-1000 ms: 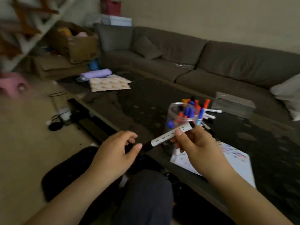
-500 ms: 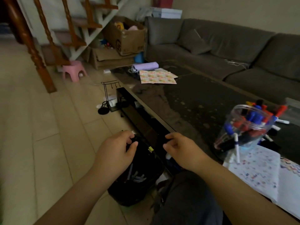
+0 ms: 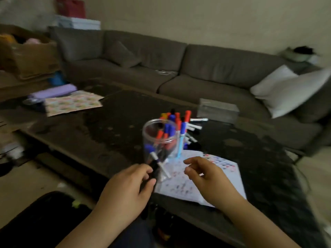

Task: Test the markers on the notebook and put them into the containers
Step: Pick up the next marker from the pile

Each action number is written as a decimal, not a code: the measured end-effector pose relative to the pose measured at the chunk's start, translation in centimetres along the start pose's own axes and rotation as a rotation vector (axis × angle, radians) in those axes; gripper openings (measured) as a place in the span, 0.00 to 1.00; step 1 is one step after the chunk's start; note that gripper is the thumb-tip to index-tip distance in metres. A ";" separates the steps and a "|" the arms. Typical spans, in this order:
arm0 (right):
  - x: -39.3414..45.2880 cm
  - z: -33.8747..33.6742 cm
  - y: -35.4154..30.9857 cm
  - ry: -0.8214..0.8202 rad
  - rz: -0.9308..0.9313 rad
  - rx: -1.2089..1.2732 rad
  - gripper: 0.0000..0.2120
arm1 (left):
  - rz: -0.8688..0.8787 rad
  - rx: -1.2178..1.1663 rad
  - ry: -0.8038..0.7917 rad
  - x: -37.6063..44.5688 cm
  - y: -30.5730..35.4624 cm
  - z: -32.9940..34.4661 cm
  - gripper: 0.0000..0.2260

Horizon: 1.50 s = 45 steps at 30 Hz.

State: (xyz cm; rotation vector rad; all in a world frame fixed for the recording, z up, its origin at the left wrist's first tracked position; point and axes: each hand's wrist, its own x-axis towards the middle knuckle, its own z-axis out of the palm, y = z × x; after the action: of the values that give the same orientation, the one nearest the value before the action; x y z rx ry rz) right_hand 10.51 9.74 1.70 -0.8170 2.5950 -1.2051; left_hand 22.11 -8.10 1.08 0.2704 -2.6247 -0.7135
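Marker [image 3: 155, 169]: fresh black one, pinched in left hand [image 3: 129, 187] at frame centre; previous one gone. Right hand [image 3: 202, 174] loosely open, empty, over notebook [image 3: 223, 178]. Testing next.

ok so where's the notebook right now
In the head view the notebook lies open on the dark table, low and right of centre, just in front of the clear marker jar, partly under the right hand.
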 end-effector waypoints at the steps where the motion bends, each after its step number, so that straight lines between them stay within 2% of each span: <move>1: 0.0 -1.3 1.3 0.033 0.048 -0.016 0.06 | 0.035 -0.017 -0.030 0.9 1.2 1.1 0.07; 7: 0.8 -6.3 8.6 0.160 0.285 -0.119 0.09 | 0.188 -0.076 -0.143 5.2 6.6 7.7 0.10; 15: 6.7 -8.3 14.4 0.143 0.391 -0.184 0.10 | 0.168 -0.057 -0.232 12.4 9.3 14.8 0.13; 19: 11.8 -8.2 16.2 0.119 0.354 -0.184 0.13 | 0.122 -0.046 -0.211 15.2 8.7 17.4 0.13; 26: 23.3 -5.5 18.0 0.078 0.028 -0.438 0.20 | 0.048 -0.117 -0.106 17.1 6.8 19.7 0.15; 31: 29.0 -3.1 18.9 0.052 0.056 -0.537 0.18 | -0.005 -0.122 -0.094 18.1 5.4 20.5 0.14; 36: 29.3 -2.5 19.3 0.072 0.064 -0.611 0.14 | -0.010 -0.098 -0.098 18.1 5.2 21.0 0.15; 39: 27.5 -3.4 19.3 0.141 0.035 -0.562 0.13 | 0.000 -0.130 -0.093 17.8 5.3 20.7 0.14; 45: 19.2 -8.1 16.6 0.323 0.036 -0.175 0.08 | 0.006 -0.158 -0.113 16.6 6.5 19.8 0.13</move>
State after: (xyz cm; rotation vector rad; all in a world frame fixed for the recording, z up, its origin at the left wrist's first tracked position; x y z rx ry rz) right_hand -15.25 13.37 -3.94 -0.6463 2.9951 -1.1999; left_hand -1.90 1.41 -5.66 0.1803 -2.6537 -0.9544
